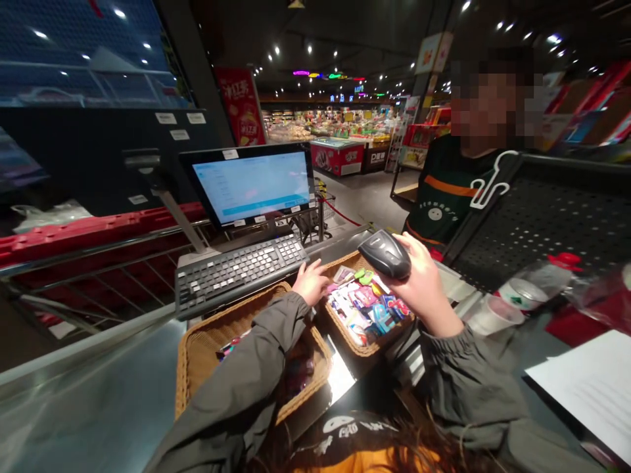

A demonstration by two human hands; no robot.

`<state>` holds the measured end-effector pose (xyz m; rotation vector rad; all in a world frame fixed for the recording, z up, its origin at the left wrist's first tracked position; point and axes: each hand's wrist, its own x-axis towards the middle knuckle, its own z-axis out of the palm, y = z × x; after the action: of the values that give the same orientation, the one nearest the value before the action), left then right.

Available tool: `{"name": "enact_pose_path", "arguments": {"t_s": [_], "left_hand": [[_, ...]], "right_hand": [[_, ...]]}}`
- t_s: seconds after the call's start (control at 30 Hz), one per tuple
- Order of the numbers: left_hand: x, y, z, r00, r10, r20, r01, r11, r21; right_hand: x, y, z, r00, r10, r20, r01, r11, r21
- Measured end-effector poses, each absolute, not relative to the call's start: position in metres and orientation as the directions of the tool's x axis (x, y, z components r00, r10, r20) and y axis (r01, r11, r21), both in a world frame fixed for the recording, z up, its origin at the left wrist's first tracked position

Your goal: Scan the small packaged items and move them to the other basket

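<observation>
My right hand point(424, 284) is wrapped round a black handheld barcode scanner point(385, 255), raised over the far right corner of a wicker basket point(362, 351). Small colourful packets point(367, 302) fill that basket, lit brightly under the scanner. My left hand point(311, 282) has its fingers stretched out between the keyboard point(241, 272) and the left rim of the packet basket. Whether its fingertips touch the packets, I cannot make out. Under my left forearm stands a larger wicker basket point(185, 355) with a few small items, partly hidden by the sleeve.
A monitor point(254, 184) stands behind the keyboard. Across the counter is a person point(444, 190) in a dark apron. To the right are a black perforated panel point(552, 217), a white hanger point(493, 180), plastic cups point(497, 315) and paper sheets point(591, 387). A metal counter point(108, 394) extends left.
</observation>
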<state>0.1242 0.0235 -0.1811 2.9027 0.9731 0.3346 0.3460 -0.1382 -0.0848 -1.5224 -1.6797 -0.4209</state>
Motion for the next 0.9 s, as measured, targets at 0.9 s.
{"name": "enact_pose_path", "arguments": {"t_s": [0.9], "left_hand": [[0.201,0.102,-0.270,0.871,0.457,-0.183,0.484,-0.862,0.151]], "right_hand": [[0.387,-0.072,-0.114,0.033,0.726,0.687,0.832,0.361,-0.422]]}}
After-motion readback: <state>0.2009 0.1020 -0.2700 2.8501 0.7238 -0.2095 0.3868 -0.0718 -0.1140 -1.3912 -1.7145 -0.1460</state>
